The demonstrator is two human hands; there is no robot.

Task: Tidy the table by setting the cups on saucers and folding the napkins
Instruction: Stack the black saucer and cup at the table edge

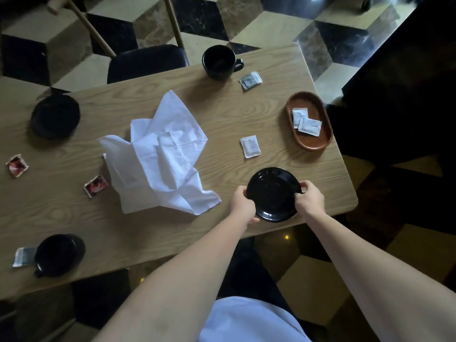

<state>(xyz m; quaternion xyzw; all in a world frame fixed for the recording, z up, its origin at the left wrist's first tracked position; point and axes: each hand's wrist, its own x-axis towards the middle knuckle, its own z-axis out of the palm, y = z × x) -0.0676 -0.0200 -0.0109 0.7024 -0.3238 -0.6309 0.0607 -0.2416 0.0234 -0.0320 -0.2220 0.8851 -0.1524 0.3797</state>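
**Black saucer held in both hands at near table edge**

Glossy black round saucer (pixel 272 193) sits at the near right edge of the light wood-grain table (pixel 234 114), gripped from both sides. Left hand (pixel 243 204) curls around its left rim, thumb on top, fingers under the near edge. Right hand (pixel 309 197) pinches the right rim, fingers curled over it. Can't tell whether the saucer rests on the table or is lifted just off it.

Near left: a black cup (pixel 59 254) stands on the table, touching a grey-white sachet (pixel 23 256) on its left.

Mid table: crumpled white cloth napkin (pixel 158 154), unfolded, just left of the saucer and apart from it. Two red-printed square packets left of the napkin, one (pixel 95 185) just beside it, the other (pixel 17 165) near the left edge. White sachet (pixel 250 146) lies flat beyond the saucer.

Right side: brown oval wooden tray (pixel 320 141) holding two overlapping white sachets (pixel 306 122).

Far: second black saucer (pixel 56 116) at the far left, nothing on it. Black mug with handle (pixel 219 61) upright at the far edge, handle pointing right, not on a saucer. Small grey packet (pixel 250 80) just beside it. Dark chair seat (pixel 148 61) behind the far edge
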